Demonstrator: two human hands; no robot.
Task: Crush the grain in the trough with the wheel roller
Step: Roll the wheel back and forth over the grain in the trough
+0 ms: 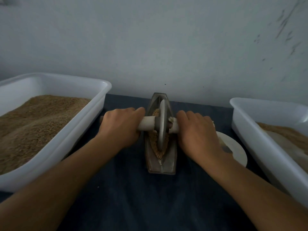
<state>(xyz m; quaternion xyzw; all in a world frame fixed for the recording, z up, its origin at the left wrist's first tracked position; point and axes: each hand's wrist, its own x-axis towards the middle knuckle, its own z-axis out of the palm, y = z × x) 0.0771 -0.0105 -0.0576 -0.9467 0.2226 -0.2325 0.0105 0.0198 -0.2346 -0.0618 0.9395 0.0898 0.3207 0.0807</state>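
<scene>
A narrow boat-shaped metal trough (150, 157) stands lengthwise on the dark cloth in the middle. Tan grain (154, 139) lies along its groove. The wheel roller (162, 125), a thin metal disc on a pale crosswise handle, sits upright in the groove at about mid-length. My left hand (120, 126) grips the handle's left end. My right hand (198, 132) grips the right end. Both hands hide most of the handle; only the short stretches beside the disc show.
A white tub (93, 117) heaped with brown grain stands at the left. Another white tub (246, 129) with a thinner layer of grain stands at the right. A white round dish (236, 150) lies under my right wrist. A pale wall rises just behind the trough.
</scene>
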